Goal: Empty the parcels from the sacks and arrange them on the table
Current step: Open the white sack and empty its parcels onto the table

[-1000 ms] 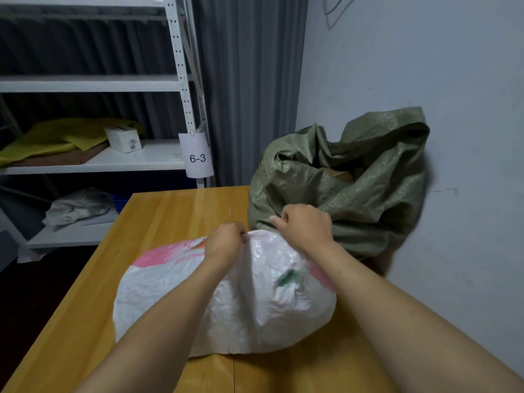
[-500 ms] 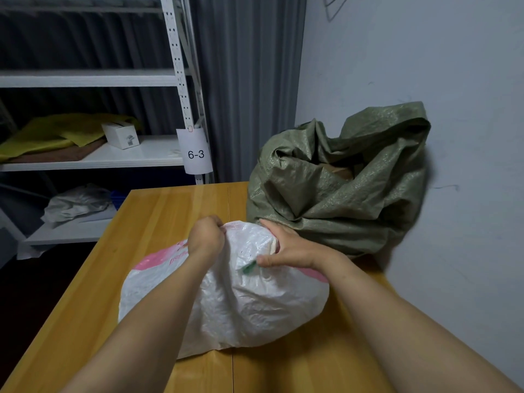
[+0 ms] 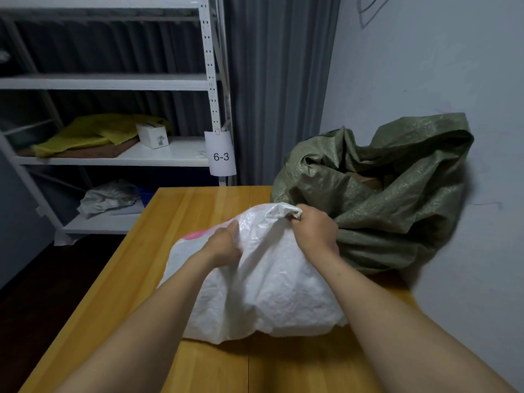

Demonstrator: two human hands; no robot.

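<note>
A bulging white woven sack with pink print lies on the wooden table in front of me. My right hand grips the bunched far edge of the white sack and holds it raised. My left hand clutches the sack's fabric just to the left. Behind it, against the wall, slumps a crumpled green woven sack with something brown showing inside its open top. No parcels lie loose on the table.
A white metal shelf rack stands behind the table, tagged with a "6-3" label. It holds a small white box, yellow bags and a crumpled white bag. A grey wall runs along the right.
Both hands have shifted their grip on the white sack; my right hand has gathered its far edge and lifted it, and the green mark on the fabric is now hidden.
</note>
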